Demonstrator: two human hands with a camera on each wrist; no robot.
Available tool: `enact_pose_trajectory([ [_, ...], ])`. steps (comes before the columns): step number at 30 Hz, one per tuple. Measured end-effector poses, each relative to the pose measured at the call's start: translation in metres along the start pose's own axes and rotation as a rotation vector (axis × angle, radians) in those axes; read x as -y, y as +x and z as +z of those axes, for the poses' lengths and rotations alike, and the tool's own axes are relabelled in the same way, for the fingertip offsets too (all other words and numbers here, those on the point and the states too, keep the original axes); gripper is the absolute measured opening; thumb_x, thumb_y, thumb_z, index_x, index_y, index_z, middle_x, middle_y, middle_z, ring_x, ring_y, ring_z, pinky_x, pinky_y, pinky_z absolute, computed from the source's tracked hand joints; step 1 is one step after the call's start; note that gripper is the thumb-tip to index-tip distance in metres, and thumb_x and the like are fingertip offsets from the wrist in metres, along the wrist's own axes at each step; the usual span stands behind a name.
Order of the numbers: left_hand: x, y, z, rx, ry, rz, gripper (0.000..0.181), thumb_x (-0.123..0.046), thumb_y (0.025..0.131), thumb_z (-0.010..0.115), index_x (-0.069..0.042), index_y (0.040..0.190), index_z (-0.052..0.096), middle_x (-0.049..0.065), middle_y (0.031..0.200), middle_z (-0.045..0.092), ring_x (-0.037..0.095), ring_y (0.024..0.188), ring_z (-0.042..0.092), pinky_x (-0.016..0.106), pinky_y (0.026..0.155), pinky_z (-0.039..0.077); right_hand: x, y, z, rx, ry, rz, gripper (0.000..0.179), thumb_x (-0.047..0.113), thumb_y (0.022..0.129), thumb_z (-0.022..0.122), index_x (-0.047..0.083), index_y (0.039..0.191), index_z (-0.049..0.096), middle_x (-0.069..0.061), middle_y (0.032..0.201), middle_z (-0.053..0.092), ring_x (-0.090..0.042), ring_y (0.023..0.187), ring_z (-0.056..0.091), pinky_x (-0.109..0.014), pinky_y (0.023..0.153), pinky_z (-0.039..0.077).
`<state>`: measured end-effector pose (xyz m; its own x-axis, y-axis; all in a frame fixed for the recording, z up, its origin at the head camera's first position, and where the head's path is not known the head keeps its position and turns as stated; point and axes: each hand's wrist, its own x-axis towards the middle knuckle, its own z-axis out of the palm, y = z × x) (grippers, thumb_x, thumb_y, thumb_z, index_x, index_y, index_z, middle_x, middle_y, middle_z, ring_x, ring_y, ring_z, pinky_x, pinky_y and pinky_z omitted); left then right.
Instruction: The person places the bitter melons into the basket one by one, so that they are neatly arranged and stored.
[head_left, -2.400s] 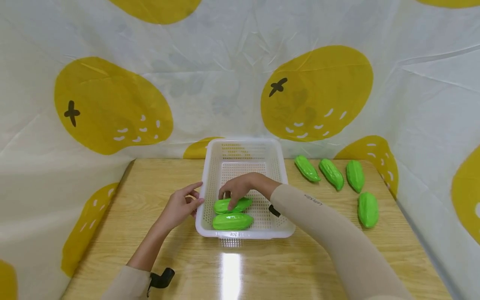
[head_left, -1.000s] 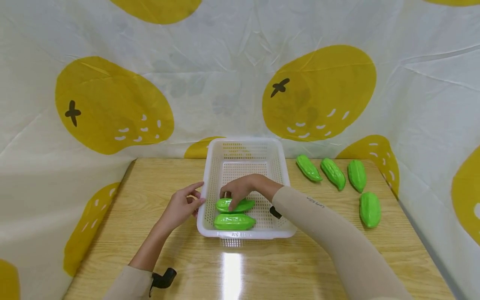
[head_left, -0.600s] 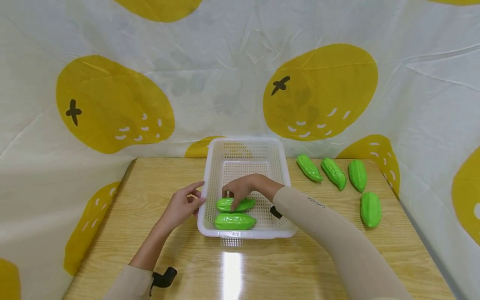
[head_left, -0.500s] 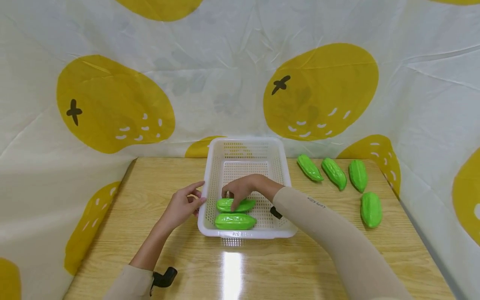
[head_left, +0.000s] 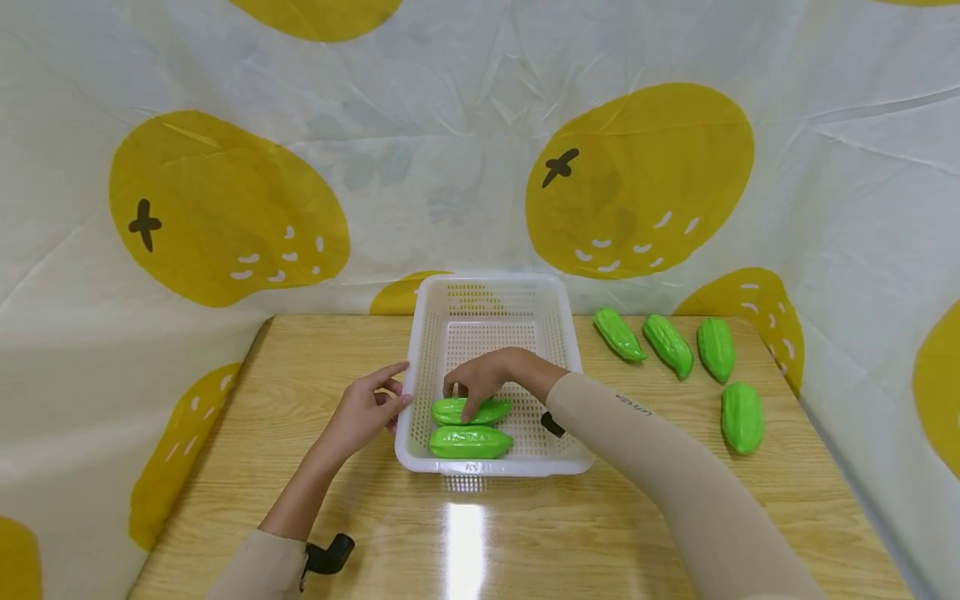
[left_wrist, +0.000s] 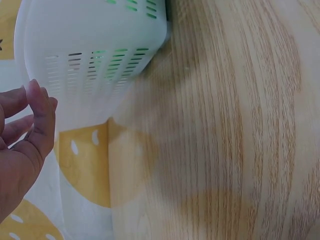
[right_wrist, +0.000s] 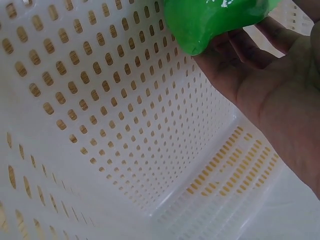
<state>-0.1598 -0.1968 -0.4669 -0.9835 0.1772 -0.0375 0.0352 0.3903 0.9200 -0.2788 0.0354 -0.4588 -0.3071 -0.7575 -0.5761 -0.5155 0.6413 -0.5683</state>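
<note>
Inside the basket (head_left: 525, 468), a right hand (head_left: 482, 377) pinches a green gourd (head_left: 450, 412).
Long axis crosswise, its tapered tip points toward the right wall; the left hand (head_left: 366, 414), fingers loose, touches the left rim.

A table (head_left: 570, 533) with a pale, wood-grained top carries everything; its surface is glossy and throws back a bright streak of light in front of the white perforated basket (head_left: 491, 468), which stands upright towards the far edge; to the basket's right, a slim green gourd (head_left: 618, 334), a second gourd (head_left: 668, 345) and a third gourd (head_left: 716, 350) lie side by side, apart; a fourth gourd (head_left: 743, 418) lies just nearer the front, close to the third.
</note>
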Motion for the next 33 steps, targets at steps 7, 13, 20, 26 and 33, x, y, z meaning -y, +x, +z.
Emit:
enact_pose_trajectory([
  [7,-0.002,-0.001,-0.001,-0.001,0.002,-0.001,0.055,-0.002,0.098,0.068,-0.002,0.150,0.051,0.021,0.106,0.062,0.016,0.067,0.063,0.047,0.058,0.063,0.000,-0.001,0.000,0.006,0.021,0.003,0.051,0.031,0.095,0.077,0.013,0.137,0.055,-0.008,0.131,0.063,-0.018,0.121,0.059,-0.033,0.105,0.052],
  [13,-0.003,-0.001,-0.001,-0.001,-0.004,-0.006,0.055,-0.002,0.098,0.069,-0.002,0.150,0.051,0.021,0.106,0.062,0.016,0.066,0.062,0.035,0.054,0.061,0.000,-0.003,-0.002,0.002,0.025,-0.002,0.055,0.034,0.094,0.076,0.014,0.140,0.053,-0.009,0.134,0.062,-0.019,0.123,0.059,-0.034,0.106,0.052],
  [20,-0.003,0.001,0.000,0.000,0.000,-0.005,0.055,-0.002,0.097,0.069,-0.002,0.150,0.052,0.020,0.105,0.062,0.017,0.066,0.062,0.045,0.057,0.063,0.001,-0.021,-0.012,-0.037,-0.012,0.002,0.062,0.033,0.095,0.075,0.011,0.148,0.049,-0.012,0.145,0.057,-0.024,0.134,0.055,-0.037,0.111,0.049],
  [26,-0.004,0.000,-0.001,0.003,-0.004,-0.005,0.056,-0.002,0.097,0.069,-0.001,0.150,0.051,0.021,0.106,0.062,0.016,0.066,0.063,0.049,0.058,0.063,0.002,-0.048,-0.026,-0.096,0.016,-0.016,0.062,0.029,0.096,0.074,0.009,0.149,0.048,-0.017,0.146,0.054,-0.027,0.131,0.057,-0.040,0.109,0.051],
  [33,-0.002,0.000,-0.001,0.013,-0.017,-0.008,0.057,-0.003,0.098,0.069,-0.002,0.151,0.050,0.021,0.107,0.061,0.017,0.068,0.063,0.049,0.059,0.063,0.000,-0.083,-0.039,-0.223,0.112,-0.085,0.053,0.023,0.097,0.074,0.011,0.144,0.052,-0.012,0.142,0.056,-0.033,0.133,0.055,-0.039,0.111,0.050],
])
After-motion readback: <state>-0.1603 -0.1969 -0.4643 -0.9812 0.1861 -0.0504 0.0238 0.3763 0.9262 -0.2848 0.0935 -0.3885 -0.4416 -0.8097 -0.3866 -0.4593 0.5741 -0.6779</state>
